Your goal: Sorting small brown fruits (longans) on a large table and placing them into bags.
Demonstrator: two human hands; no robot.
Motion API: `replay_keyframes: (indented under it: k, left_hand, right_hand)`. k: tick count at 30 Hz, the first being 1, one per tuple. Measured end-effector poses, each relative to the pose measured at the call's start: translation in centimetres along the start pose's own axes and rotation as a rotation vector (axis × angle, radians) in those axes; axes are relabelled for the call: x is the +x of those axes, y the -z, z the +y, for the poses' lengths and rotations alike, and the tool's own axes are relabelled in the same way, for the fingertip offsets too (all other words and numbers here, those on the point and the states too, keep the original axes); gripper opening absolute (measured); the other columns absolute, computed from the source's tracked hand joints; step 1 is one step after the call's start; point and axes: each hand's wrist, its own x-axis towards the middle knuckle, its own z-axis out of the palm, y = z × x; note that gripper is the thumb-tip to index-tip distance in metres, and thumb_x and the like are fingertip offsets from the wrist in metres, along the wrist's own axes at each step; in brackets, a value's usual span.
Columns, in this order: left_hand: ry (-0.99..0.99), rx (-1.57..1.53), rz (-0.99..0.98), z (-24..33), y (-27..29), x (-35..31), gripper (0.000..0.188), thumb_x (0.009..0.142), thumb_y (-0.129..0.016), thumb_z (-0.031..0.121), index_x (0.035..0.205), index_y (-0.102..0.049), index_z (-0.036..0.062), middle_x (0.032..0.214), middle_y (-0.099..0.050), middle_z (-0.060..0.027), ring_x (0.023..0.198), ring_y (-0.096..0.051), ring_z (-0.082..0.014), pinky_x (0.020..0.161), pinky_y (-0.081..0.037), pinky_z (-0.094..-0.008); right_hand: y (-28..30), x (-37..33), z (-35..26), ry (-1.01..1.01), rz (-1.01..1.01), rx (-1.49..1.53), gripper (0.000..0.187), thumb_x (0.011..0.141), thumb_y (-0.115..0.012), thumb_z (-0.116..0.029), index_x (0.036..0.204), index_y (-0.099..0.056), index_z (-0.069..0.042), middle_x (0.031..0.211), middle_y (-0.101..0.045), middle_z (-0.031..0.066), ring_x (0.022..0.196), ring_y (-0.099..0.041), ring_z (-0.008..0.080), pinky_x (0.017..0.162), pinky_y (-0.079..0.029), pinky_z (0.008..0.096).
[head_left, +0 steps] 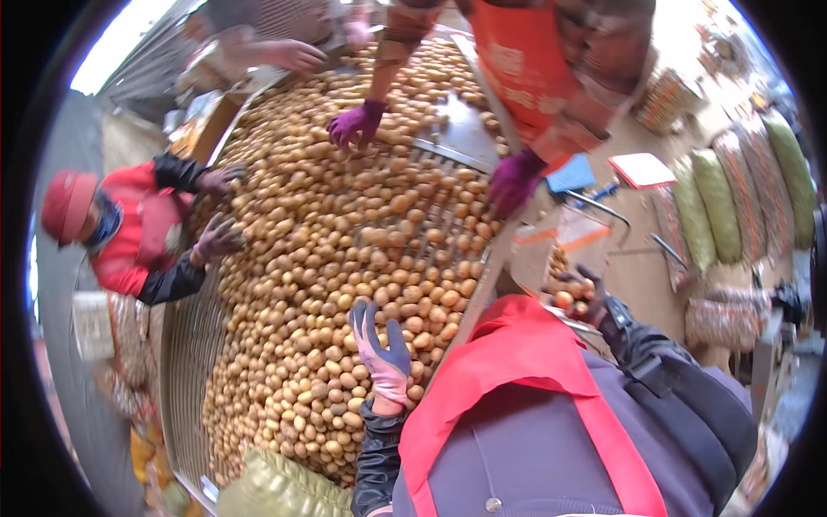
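A deep spread of potatoes [293, 258] covers a slatted sorting table [191, 362]. My left hand [383, 353], in a pink and grey glove, lies at the near right part of the spread, its fingers stretched apart and touching potatoes. Out to my right, past the table's edge, my right hand [596, 297] wears a dark glove. Its fingers look apart, beside a small group of potatoes [564, 299] at a container whose shape I cannot make out.
Across the table, a co-worker's purple-gloved hands [357, 125] reach over the potatoes. Another person [142, 220] works at the left. Filled green and brown mesh sacks [715, 207] stand at the right. A pale green sack [280, 487] lies at the near edge.
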Motion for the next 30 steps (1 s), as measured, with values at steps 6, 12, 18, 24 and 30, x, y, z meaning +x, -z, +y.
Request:
replay_keyframes:
  k: [6, 12, 18, 24, 30]
  left_hand:
    - [0.164, 0.184, 0.589, -2.2, 8.1, 0.7, 0.072, 0.104, -0.050, 0.023, 0.157, -0.005, 0.0008, 0.161, -0.012, -0.0254, 0.149, -0.018, -0.0348, 0.122, -0.017, -0.0480]
    - [-0.381, 0.659, 1.029, 2.3, 13.5, 5.7, 0.071, 0.104, -0.044, 0.028, 0.154, -0.008, -0.0067, 0.161, -0.011, -0.0280, 0.151, -0.011, -0.0386, 0.123, -0.008, -0.0505]
    - [0.084, 0.629, 0.721, -3.7, 8.3, 7.4, 0.065, 0.097, -0.056, 0.020, 0.149, -0.025, -0.0051, 0.153, -0.026, -0.0319, 0.143, -0.022, -0.0496, 0.117, -0.017, -0.0610]
    - [0.140, 0.712, 0.645, -7.0, 7.8, 7.9, 0.074, 0.093, -0.063, 0.021, 0.152, -0.024, -0.0011, 0.155, -0.026, -0.0286, 0.142, -0.023, -0.0514, 0.114, -0.020, -0.0640]
    - [0.196, 0.461, 0.568, -5.7, 4.0, 9.5, 0.069, 0.096, -0.058, 0.013, 0.152, -0.021, -0.0054, 0.159, -0.021, -0.0267, 0.148, -0.022, -0.0412, 0.120, -0.019, -0.0499]
  right_hand:
    - [8.8, 2.3, -6.3, 0.327, 0.969, -1.237, 0.071, 0.092, -0.054, -0.060, 0.142, -0.051, -0.011, 0.126, -0.065, 0.0130, 0.118, -0.058, 0.0333, 0.098, -0.045, 0.0509]
    - [-11.6, 8.5, -0.8, 1.119, 0.239, -1.913, 0.019, 0.091, -0.063, -0.009, 0.108, -0.071, -0.004, 0.097, -0.072, 0.0163, 0.087, -0.070, 0.0279, 0.076, -0.055, 0.0371]
    - [-26.1, 17.9, 13.7, 0.847, -0.985, -1.870, 0.058, 0.093, -0.063, -0.025, 0.146, -0.044, -0.009, 0.149, -0.042, 0.0218, 0.136, -0.043, 0.0392, 0.112, -0.038, 0.0451]
    - [-28.9, 25.6, 10.9, 1.044, -0.949, -2.042, 0.065, 0.074, -0.066, -0.002, 0.138, -0.051, -0.008, 0.137, -0.054, 0.0180, 0.130, -0.049, 0.0356, 0.108, -0.041, 0.0444]
    - [-38.9, 34.9, 7.0, 0.733, -0.037, -2.750, 0.035, 0.077, -0.068, -0.013, 0.112, -0.067, -0.011, 0.115, -0.068, 0.0077, 0.114, -0.057, 0.0248, 0.094, -0.044, 0.0426]
